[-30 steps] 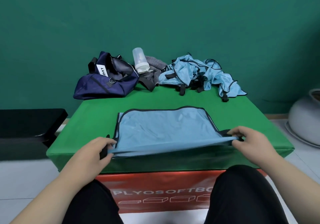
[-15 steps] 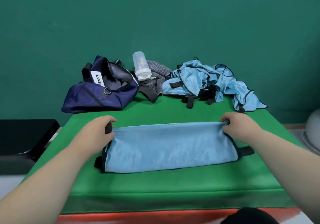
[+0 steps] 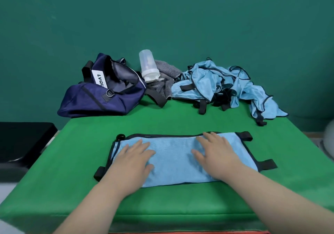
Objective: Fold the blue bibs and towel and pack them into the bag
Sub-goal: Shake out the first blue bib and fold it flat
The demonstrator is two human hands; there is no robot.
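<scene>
Pressing the folded bib flat with left hand and right hand, palms down, fingers spread, gripping nothing. Lies mid-way across the green mat, black straps poking out at the corners. Looks like smoothing after a first fold. Next probably calls for folding it across once more, tucking straps in, then carrying it to the open bag back left. Leaves the heap of bibs back right and grey towel not yet folded.

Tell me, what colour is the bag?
The bag is dark navy blue, clearest in the head view.
</scene>
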